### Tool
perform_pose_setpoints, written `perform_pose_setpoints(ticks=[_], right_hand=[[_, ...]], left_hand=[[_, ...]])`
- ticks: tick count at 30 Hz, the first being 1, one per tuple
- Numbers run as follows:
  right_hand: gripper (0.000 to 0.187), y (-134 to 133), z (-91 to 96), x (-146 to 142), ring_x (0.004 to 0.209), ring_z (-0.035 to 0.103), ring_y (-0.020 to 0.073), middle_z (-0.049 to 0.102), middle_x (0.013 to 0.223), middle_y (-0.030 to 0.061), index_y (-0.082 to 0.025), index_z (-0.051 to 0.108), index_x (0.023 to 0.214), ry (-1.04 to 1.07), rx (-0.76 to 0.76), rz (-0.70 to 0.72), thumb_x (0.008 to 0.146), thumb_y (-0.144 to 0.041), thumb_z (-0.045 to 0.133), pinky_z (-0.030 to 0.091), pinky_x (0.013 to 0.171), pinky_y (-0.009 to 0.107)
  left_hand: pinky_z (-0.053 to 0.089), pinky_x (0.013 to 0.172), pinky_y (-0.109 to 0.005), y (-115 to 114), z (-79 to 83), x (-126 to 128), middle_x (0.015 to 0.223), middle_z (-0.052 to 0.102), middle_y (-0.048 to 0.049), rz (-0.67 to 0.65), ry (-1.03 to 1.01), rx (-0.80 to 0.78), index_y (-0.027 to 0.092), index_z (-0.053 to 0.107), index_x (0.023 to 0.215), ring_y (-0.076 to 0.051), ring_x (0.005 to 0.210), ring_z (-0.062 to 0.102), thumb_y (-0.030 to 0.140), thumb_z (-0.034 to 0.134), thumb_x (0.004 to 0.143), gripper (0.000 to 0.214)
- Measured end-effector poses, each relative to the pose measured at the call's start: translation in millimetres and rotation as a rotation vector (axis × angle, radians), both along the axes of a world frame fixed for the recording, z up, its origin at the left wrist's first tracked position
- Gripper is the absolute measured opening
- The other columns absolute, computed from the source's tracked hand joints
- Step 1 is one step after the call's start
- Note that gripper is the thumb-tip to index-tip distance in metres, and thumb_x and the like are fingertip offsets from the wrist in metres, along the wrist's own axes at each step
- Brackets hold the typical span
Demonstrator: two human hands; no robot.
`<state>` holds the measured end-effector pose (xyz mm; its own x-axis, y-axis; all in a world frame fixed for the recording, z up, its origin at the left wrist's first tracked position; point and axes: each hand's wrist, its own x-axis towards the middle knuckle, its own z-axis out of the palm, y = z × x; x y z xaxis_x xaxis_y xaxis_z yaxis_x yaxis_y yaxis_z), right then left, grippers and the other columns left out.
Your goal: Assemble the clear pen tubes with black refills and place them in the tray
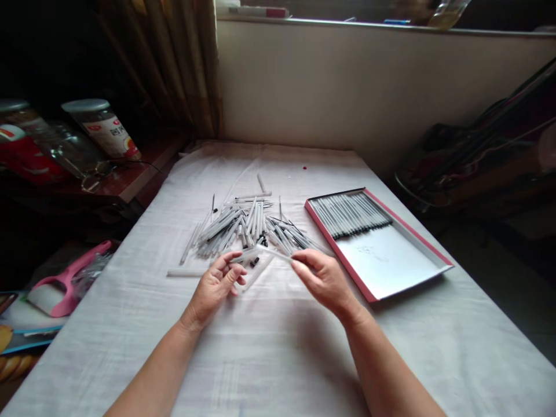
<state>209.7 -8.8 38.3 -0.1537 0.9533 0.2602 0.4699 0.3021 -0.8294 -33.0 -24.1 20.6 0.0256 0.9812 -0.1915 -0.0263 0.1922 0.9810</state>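
Note:
My right hand pinches a clear pen barrel between thumb and fingers; its far end points left over the pile. Loosely curled, my left hand sits at the near left of the pile. A translucent piece shows by its index fingertip, but what those fingers hold I cannot make out. Just beyond both hands lies a heap of pen parts, with clear barrels, dark thin refills and small black caps. Another clear barrel lies left of my left hand.
At right, a shallow red-edged box holds a row of black-tipped pens along its far end. A white cloth covers the table. Left of it are pink-handled scissors and a lidded jar; a wall stands behind.

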Motion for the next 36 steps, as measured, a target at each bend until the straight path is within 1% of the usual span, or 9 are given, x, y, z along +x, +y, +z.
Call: perform_pose_setpoints(ticks=[4, 7, 9, 13, 19, 23, 29, 33, 36], right_hand=[[0.033, 44.6, 5.2, 77.2, 0.087, 0.068, 0.0245, 0.074, 0.096, 0.0106, -0.016, 0.073, 0.097, 0.046, 0.049, -0.466, 0.078, -0.042, 0.064, 0.053, 0.082, 0.036], [0.034, 86.4, 2.8, 136.2, 0.086, 0.068, 0.0277, 0.075, 0.090, 0.0125, -0.014, 0.075, 0.095, -0.142, -0.056, -0.849, 0.074, -0.038, 0.063, 0.051, 0.083, 0.039], [0.034, 108.3, -1.1, 159.8, 0.087, 0.068, 0.0297, 0.075, 0.090, 0.0131, -0.015, 0.076, 0.096, -0.283, -0.157, -0.965, 0.074, -0.036, 0.061, 0.051, 0.079, 0.040], [0.035, 131.8, -12.3, 168.5, 0.085, 0.067, 0.0287, 0.075, 0.097, 0.0125, -0.020, 0.077, 0.100, -0.446, -0.247, -0.963, 0.075, -0.036, 0.058, 0.049, 0.072, 0.037], [0.038, 142.5, -25.0, 162.3, 0.086, 0.067, 0.0283, 0.075, 0.101, 0.0120, -0.023, 0.076, 0.106, -0.583, -0.266, -0.903, 0.078, -0.036, 0.054, 0.049, 0.072, 0.036], [0.039, 144.7, -27.3, 165.0, 0.092, 0.067, 0.0295, 0.074, 0.106, 0.0128, -0.023, 0.075, 0.109, -0.685, -0.284, -0.828, 0.081, -0.035, 0.050, 0.049, 0.076, 0.037], [0.038, 144.1, -23.4, 166.1, 0.093, 0.067, 0.0293, 0.074, 0.105, 0.0116, -0.025, 0.075, 0.109, -0.741, -0.298, -0.799, 0.082, -0.034, 0.050, 0.049, 0.075, 0.036], [0.039, 135.1, -7.1, 150.4, 0.098, 0.065, 0.0302, 0.071, 0.112, 0.0128, -0.022, 0.074, 0.111, -0.723, -0.169, -0.788, 0.084, -0.033, 0.048, 0.049, 0.079, 0.037], [0.038, 116.7, 8.2, 120.5, 0.099, 0.064, 0.0266, 0.070, 0.113, 0.0117, -0.020, 0.073, 0.111, -0.669, 0.014, -0.677, 0.086, -0.031, 0.047, 0.048, 0.081, 0.034]], left_hand=[[0.045, 0.047, -0.020, 2.9, -0.6, -4.2, 0.080, 0.066, -0.0039, 0.011, -0.029, -0.017, 0.016, 0.060, 0.112, -0.015, 0.066, 0.062, 0.056, 0.073, 0.070, 0.059], [0.045, 0.047, -0.020, 5.0, -2.8, -5.0, 0.079, 0.066, -0.0033, 0.014, -0.039, -0.022, 0.016, 0.063, 0.106, -0.014, 0.064, 0.061, 0.055, 0.074, 0.068, 0.055], [0.045, 0.047, -0.020, 6.0, -3.7, -4.9, 0.077, 0.066, -0.0028, 0.013, -0.044, -0.026, 0.016, 0.064, 0.103, -0.014, 0.064, 0.061, 0.054, 0.075, 0.068, 0.053], [0.045, 0.047, -0.020, 6.6, -4.5, -5.5, 0.077, 0.066, -0.0032, 0.012, -0.049, -0.033, 0.016, 0.065, 0.102, -0.014, 0.064, 0.061, 0.054, 0.075, 0.068, 0.052], [0.044, 0.047, -0.020, 7.3, -2.4, -4.5, 0.075, 0.066, -0.0032, 0.008, -0.054, -0.063, 0.015, 0.065, 0.100, -0.014, 0.063, 0.061, 0.055, 0.077, 0.065, 0.054], [0.044, 0.047, -0.020, 7.0, -1.1, -4.2, 0.075, 0.066, -0.0031, -0.007, -0.048, -0.058, 0.016, 0.065, 0.100, -0.014, 0.063, 0.061, 0.055, 0.076, 0.066, 0.053], [0.044, 0.048, -0.020, 5.7, -2.1, -5.2, 0.077, 0.066, -0.0038, -0.014, -0.031, -0.041, 0.016, 0.065, 0.101, -0.015, 0.064, 0.061, 0.055, 0.074, 0.068, 0.052], [0.044, 0.048, -0.020, 6.0, -3.1, -5.2, 0.077, 0.065, -0.0036, -0.018, -0.037, -0.044, 0.016, 0.065, 0.101, -0.014, 0.064, 0.061, 0.055, 0.074, 0.068, 0.052], [0.044, 0.048, -0.020, 6.2, -3.0, -5.0, 0.077, 0.065, -0.0033, -0.023, -0.052, -0.041, 0.016, 0.065, 0.101, -0.014, 0.064, 0.060, 0.054, 0.074, 0.068, 0.051]])
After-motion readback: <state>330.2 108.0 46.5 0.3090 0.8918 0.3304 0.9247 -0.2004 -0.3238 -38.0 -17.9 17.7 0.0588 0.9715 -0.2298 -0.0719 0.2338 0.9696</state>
